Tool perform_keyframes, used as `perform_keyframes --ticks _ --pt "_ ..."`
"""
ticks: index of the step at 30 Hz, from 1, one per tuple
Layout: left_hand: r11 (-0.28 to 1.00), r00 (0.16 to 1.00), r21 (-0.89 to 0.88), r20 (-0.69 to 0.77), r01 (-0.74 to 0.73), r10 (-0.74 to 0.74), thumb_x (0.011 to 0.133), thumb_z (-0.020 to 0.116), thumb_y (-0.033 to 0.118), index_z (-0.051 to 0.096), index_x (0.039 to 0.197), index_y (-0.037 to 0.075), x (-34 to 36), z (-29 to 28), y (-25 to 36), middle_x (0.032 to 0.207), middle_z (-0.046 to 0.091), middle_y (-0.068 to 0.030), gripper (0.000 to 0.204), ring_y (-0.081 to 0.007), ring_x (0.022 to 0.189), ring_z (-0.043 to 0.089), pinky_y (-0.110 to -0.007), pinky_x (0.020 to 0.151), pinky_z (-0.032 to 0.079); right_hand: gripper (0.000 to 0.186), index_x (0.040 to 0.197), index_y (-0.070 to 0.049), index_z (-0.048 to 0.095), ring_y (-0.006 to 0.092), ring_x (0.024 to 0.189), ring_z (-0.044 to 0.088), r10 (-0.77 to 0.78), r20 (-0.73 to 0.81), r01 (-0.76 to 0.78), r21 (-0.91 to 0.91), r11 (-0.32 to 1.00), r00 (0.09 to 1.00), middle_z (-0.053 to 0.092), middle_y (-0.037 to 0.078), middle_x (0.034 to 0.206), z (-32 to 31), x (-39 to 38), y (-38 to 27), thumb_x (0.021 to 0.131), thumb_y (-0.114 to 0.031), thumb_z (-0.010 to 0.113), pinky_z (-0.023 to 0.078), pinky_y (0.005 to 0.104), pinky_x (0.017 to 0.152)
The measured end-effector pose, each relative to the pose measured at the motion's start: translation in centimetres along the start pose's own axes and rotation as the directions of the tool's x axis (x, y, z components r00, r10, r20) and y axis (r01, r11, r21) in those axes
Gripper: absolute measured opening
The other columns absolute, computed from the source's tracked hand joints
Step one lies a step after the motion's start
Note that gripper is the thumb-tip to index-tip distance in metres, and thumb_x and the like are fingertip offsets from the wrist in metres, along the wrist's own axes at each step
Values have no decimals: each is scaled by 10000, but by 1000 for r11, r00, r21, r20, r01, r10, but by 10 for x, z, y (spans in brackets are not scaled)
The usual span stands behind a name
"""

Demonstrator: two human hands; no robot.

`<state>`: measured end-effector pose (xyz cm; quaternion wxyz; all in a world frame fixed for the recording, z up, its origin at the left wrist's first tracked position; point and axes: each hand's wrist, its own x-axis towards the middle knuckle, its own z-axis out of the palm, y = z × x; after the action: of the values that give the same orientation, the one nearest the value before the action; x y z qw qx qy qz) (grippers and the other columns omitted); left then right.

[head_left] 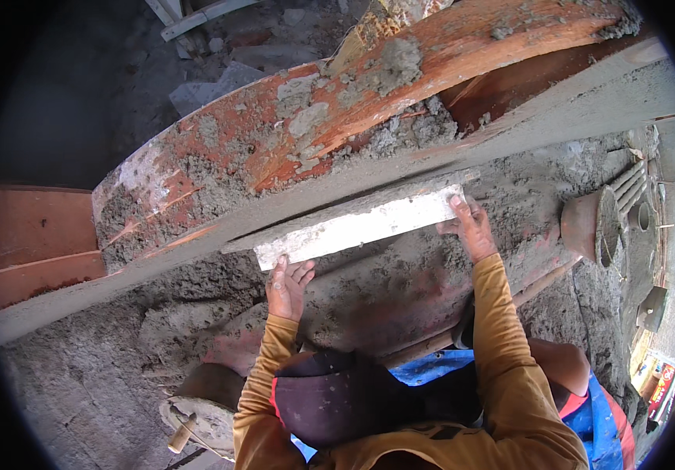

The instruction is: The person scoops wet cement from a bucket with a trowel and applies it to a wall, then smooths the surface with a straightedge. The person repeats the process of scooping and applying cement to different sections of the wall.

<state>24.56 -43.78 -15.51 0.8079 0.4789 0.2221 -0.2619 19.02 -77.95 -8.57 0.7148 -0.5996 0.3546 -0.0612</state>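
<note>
Both my hands hold a long, pale, straight-edged board [365, 229], one near each end. My left hand [287, 288] has its thumb on the board's left end and its fingers curled below. At the right end, my right hand [470, 225] grips the edge, thumb on top and fingers partly hidden underneath. The board lies slanted, its right end farther away, close along the grey plastered ledge [306, 202]. A dark gap shows between part of the board and the ledge. Beneath is a reddish sheet [423, 278] smeared with wet mortar.
Mortar-spattered orange wooden planks [431, 59] curve along the far side. A bucket [206, 384] with a wooden-handled tool [182, 435] stands at lower left. A tipped bucket [580, 225] lies at right near a short pipe [640, 215]. Blue sheeting [431, 366] shows near my legs.
</note>
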Motion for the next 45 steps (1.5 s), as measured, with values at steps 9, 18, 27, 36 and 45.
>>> perform_keyframes --ticks 9,18,27,36,45 --pt "945 929 70 -177 -319 326 889 483 481 248 1330 78 -42 -71 109 1061 567 -125 642 -150 734 598 -332 733 504 359 727 -38 405 91 673 401 -186 162 194 -31 981 969 424 7 692 130 -61 -29 805 -263 673 375 230 596" --pt "983 973 -38 -156 -181 173 866 584 379 460 1147 32 -9 -26 32 950 622 -134 464 -234 773 624 -368 748 500 341 876 -11 540 88 608 546 -132 73 127 70 989 989 557 39 814 54 -16 -23 842 -343 613 499 229 536" --pt "978 959 19 -196 -207 207 906 479 448 332 1262 70 -14 -76 58 1030 567 -139 540 -199 804 596 -340 756 491 359 818 -1 532 78 612 516 -52 218 69 -69 995 975 525 31 758 96 -19 -3 832 -347 626 448 226 538" --pt "998 996 68 -85 5 1 833 618 417 432 1149 -75 11 -17 6 992 593 -176 614 -230 838 636 -337 772 488 496 1099 4 536 174 665 586 81 60 -77 -69 995 995 601 109 908 -5 40 22 782 -350 680 543 323 587" --pt "954 804 60 -525 -292 279 868 540 463 479 1165 -11 -2 -143 70 962 605 -105 563 -203 865 596 -348 801 456 276 936 -4 565 114 742 564 43 282 -34 -37 999 959 567 41 881 168 -34 38 852 -260 621 543 280 569"
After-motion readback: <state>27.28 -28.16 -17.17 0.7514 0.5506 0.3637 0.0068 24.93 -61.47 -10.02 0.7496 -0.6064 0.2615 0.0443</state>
